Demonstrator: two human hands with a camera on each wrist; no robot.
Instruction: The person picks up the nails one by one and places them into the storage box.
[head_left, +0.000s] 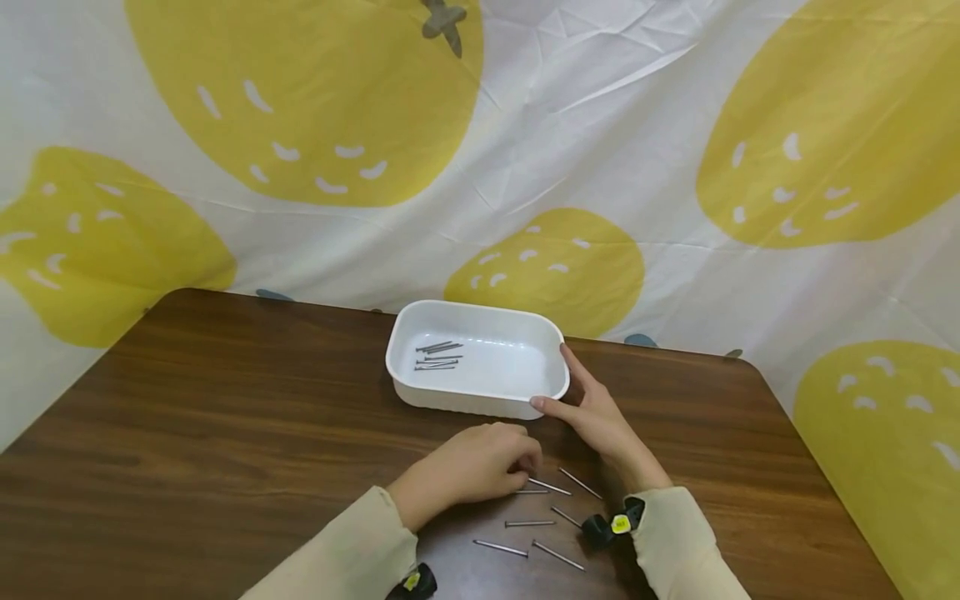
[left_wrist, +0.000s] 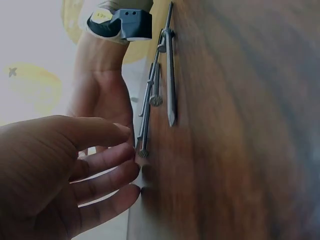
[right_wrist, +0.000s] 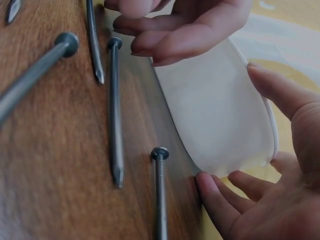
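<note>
My right hand (head_left: 600, 417) grips the right end of a white rectangular tray (head_left: 480, 402), thumb at the near corner and fingers round the end wall. Several steel nails (head_left: 439, 364) lie inside the tray, towards its left. Just in front of it, my left hand (head_left: 472, 467) is low over the table, fingers loosely bent beside loose nails (head_left: 550, 486). In the left wrist view, its fingertips (left_wrist: 131, 192) come close to the head of a nail (left_wrist: 145, 135); no nail shows between thumb and fingers. The right wrist view shows the tray wall (right_wrist: 215, 110) between the right thumb and fingers.
More loose nails (head_left: 529, 523) lie scattered on the brown wooden table (head_left: 225, 433) between my forearms, pointing various ways. A white cloth with yellow fruit prints (head_left: 547, 267) hangs behind the table's far edge. Each wrist carries a black camera (head_left: 597, 531).
</note>
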